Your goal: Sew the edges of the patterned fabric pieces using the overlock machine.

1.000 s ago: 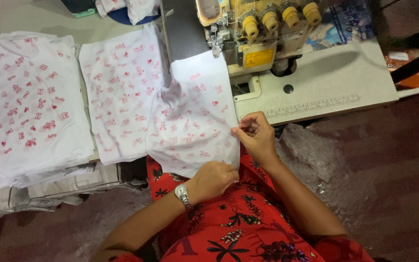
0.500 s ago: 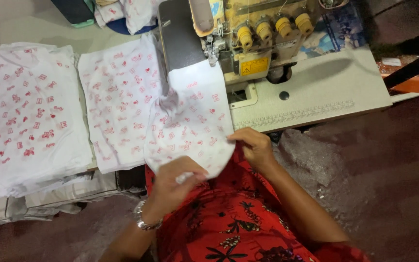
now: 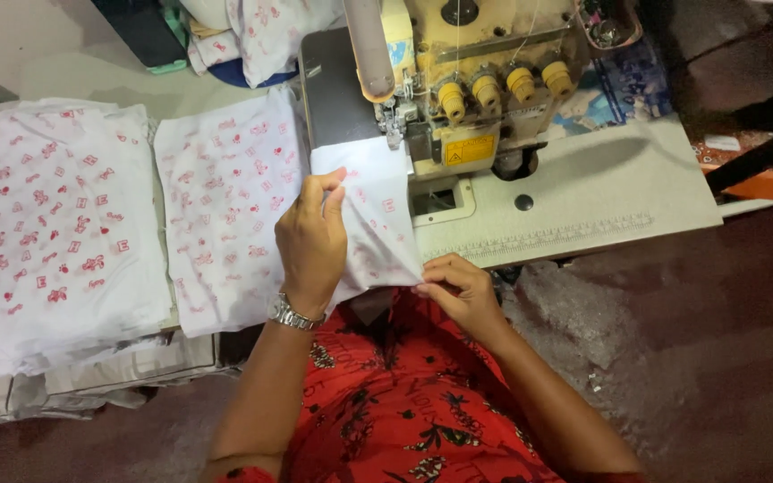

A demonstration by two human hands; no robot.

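Pinching the white printed cloth piece (image 3: 378, 224) at its upper edge with my left hand (image 3: 313, 241), my right hand (image 3: 458, 291) grips its near corner, just before the sewing machine (image 3: 467, 80).

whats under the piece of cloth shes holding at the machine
The white printed cloth piece lies over the sewing machine bed, held by the left hand and right hand. The bed beneath and the needle area are covered.
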